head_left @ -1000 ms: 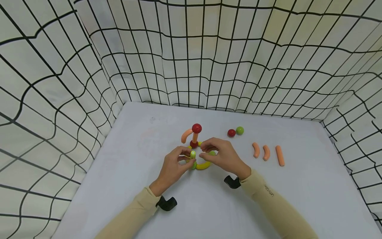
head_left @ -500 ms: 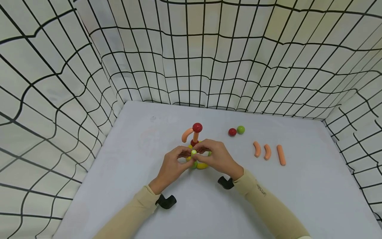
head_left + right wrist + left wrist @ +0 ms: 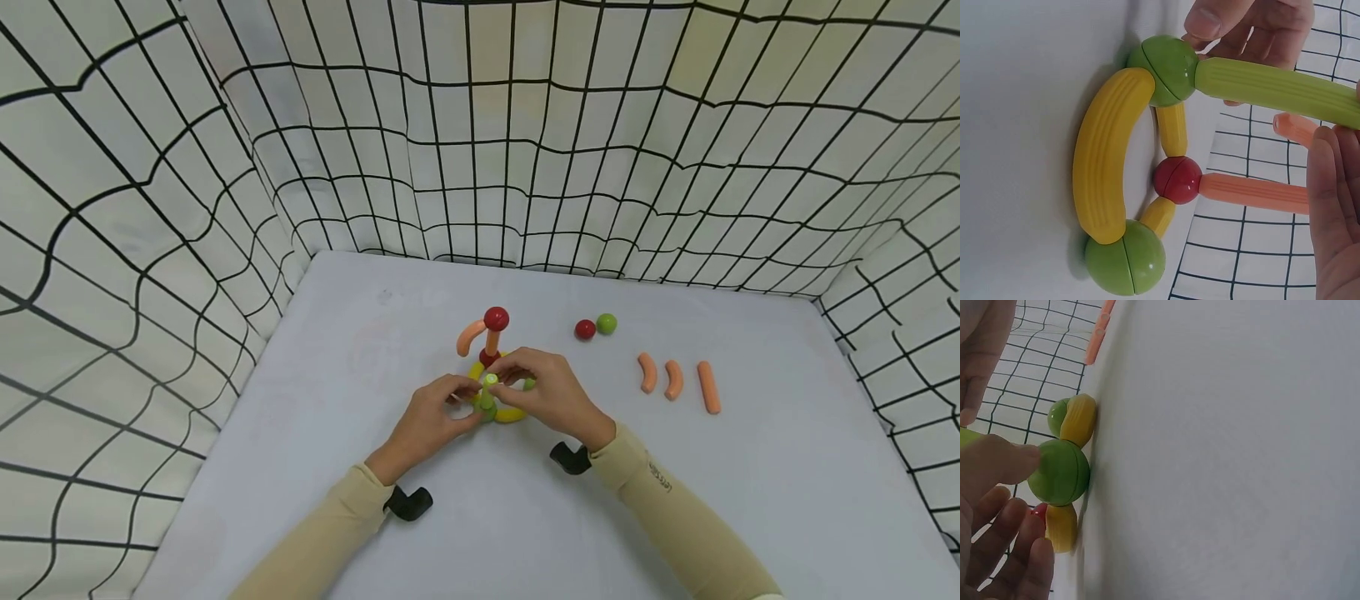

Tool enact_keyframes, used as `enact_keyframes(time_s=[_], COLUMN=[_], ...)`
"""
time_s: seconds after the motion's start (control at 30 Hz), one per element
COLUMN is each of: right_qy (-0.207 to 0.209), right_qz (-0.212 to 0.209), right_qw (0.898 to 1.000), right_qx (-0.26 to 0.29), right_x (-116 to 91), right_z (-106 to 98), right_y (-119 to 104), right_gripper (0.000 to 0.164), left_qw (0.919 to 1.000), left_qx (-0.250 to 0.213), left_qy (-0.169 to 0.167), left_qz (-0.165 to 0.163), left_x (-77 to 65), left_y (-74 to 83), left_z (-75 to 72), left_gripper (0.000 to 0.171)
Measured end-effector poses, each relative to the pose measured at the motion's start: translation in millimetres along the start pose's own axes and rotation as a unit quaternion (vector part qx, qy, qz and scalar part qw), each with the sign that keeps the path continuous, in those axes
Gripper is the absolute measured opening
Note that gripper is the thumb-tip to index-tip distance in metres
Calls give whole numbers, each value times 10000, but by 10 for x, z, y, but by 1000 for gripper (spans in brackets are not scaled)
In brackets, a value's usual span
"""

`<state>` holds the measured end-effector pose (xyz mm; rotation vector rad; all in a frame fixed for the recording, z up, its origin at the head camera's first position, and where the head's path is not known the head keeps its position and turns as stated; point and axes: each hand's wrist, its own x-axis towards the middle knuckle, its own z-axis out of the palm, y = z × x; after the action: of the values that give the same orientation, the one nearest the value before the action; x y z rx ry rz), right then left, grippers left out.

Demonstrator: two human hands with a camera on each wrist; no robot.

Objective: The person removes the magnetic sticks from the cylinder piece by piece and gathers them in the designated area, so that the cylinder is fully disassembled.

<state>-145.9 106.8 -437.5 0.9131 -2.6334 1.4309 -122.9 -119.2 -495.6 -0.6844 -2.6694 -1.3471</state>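
Observation:
A ring of yellow curved rods (image 3: 1105, 156) and balls lies on the table. From its near green ball (image 3: 1166, 70) rises a light green rod (image 3: 1272, 90). My right hand (image 3: 546, 385) pinches this rod near its top end. Close by the green ball is my left hand (image 3: 431, 417), its thumb beside the ball and its fingers loosely bent around the rod's lower part; whether they touch it I cannot tell. Farther back, an upright orange rod (image 3: 1254, 192) joins a red ball (image 3: 1177, 180) in the ring to a red ball (image 3: 497, 318) on top, with a curved orange rod (image 3: 470, 337) hanging from it.
At the right lie two short curved orange rods (image 3: 673, 380) and a longer straight orange rod (image 3: 708, 387). A loose red ball (image 3: 585, 330) and green ball (image 3: 607, 323) sit behind them. Black netting (image 3: 487, 150) over white walls borders the table (image 3: 375, 292).
My right hand came left to the green rod's top and took hold of it. My left hand let go of the rod and slid slightly down and left toward the green ball.

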Motion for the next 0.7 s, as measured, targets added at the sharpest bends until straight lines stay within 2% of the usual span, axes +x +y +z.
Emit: enact_keyframes(time_s=[0.37, 0.7], right_qy=[-52, -130], right_qz=[77, 283], right_qw=[9999, 9995], right_qx=[68, -36], right_x=[-2, -20], right_z=[40, 88], right_y=[-2, 11], right_gripper=[22, 27], left_qw=[9990, 9977], left_qx=[25, -91], left_qy=[-360, -447], left_qz=[-267, -494], left_x=[21, 41], left_y=[-73, -96], left_z=[33, 47], left_gripper=[38, 33])
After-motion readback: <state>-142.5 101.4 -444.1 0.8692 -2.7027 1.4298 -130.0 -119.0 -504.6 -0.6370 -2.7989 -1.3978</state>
